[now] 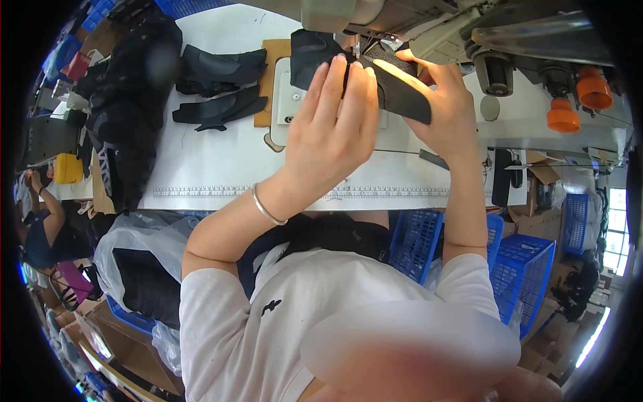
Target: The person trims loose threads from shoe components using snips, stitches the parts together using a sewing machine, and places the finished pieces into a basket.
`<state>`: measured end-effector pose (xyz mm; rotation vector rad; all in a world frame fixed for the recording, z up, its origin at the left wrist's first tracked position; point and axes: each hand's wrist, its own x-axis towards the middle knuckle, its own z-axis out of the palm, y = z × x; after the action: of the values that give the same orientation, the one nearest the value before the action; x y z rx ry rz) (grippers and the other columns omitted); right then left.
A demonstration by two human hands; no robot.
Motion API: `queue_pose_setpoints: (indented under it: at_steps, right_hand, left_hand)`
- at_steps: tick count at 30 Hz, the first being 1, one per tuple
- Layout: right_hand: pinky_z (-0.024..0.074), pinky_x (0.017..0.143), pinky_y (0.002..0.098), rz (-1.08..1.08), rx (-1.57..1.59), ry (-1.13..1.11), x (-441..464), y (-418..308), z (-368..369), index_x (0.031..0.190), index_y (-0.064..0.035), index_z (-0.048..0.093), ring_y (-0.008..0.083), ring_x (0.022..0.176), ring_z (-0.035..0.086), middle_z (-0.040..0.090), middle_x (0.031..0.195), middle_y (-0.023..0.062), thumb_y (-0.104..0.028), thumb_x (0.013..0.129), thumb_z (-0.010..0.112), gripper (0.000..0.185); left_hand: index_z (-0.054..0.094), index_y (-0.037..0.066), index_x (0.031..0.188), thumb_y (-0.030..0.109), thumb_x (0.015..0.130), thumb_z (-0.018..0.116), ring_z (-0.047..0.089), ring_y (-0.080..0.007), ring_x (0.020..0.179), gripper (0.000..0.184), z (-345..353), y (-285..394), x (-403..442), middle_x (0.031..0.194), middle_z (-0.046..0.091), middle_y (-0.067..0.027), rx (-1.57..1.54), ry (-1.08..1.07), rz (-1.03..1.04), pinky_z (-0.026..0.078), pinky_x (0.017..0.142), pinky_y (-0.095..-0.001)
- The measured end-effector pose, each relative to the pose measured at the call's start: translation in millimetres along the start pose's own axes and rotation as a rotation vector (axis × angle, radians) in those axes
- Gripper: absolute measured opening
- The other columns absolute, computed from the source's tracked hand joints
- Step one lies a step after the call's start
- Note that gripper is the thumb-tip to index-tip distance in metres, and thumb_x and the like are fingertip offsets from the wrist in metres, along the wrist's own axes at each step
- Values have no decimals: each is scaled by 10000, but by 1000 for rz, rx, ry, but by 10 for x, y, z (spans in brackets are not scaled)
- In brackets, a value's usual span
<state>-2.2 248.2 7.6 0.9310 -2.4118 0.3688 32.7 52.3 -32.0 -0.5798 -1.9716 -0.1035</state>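
A black shoe-upper piece [405, 97] lies at the needle area of a sewing machine [429, 40], its right part raised off the bed. My right hand [449, 107] grips this piece at its right end, thumb on the near side and fingers curled behind. My left hand [335, 117] lies over the work with its fingers stretched out and close together, fingertips on the black material [311, 57] left of the needle. Those fingers hide part of the seam area. Beneath is the machine's pale metal plate [281, 100].
Stacked black cut pieces [221, 107] lie left on the white table [221, 157], beside a heap of black uppers [130, 100]. A printed ruler [295, 192] runs along the front edge. Orange knobs [562, 115] hang at right. Blue crates [522, 275] stand below. Another person [47, 221] is far left.
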Motion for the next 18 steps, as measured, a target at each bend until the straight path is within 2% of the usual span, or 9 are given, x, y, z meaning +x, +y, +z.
queue_pose_setpoints:
  at_steps: [1, 4, 10, 13, 16, 18]
  right_hand:
    - [530, 702, 375, 2, -16, 0, 5, -37, -19, 1171, -229, 747, 246, 844, 642, 673, 1033, 24, -207, 717, 806, 458]
    - [533, 722, 366, -19, -85, 14, 3, -111, -46, 1164, -230, 745, 237, 924, 630, 663, 1103, 2, -240, 675, 842, 498]
    - [471, 897, 414, -12, -120, 40, -33, -205, -33, 1154, -208, 745, 267, 1094, 548, 611, 1191, 41, -253, 623, 866, 547]
    - [398, 956, 413, -60, -113, 76, -20, -219, -66, 1125, -176, 750, 268, 1015, 513, 603, 1166, 24, -166, 601, 829, 529]
    - [366, 992, 451, -59, -33, 78, -9, -214, -40, 1155, -175, 743, 265, 1038, 525, 584, 1126, 38, -192, 603, 851, 562]
    - [385, 976, 440, -19, -9, 37, -23, -228, -46, 1177, -174, 737, 268, 1049, 530, 574, 1102, 45, -212, 606, 860, 585]
  left_hand:
    - [679, -88, 1001, 36, 759, 638, 640, -341, 1067, 276, 13, -22, -3, 1073, 627, -190, -12, 4, 0, 569, 948, -433]
    - [674, -74, 988, 33, 754, 648, 642, -342, 1070, 258, 18, -105, 1, 1070, 631, -179, -87, 29, 7, 569, 950, -430]
    - [671, -51, 978, 42, 732, 666, 655, -313, 1040, 263, -7, -224, 31, 1035, 632, -145, -137, 39, 36, 582, 922, -406]
    - [677, -31, 984, 53, 714, 678, 660, -288, 1032, 283, 48, -244, 19, 1019, 630, -126, -127, 81, 36, 587, 913, -395]
    - [688, -5, 985, 57, 707, 686, 665, -279, 1031, 284, 43, -355, 26, 1013, 632, -108, -217, 72, 56, 591, 917, -393]
    - [693, 6, 988, 60, 712, 686, 667, -272, 1032, 281, 52, -411, 12, 1016, 633, -99, -226, 79, 84, 592, 924, -398]
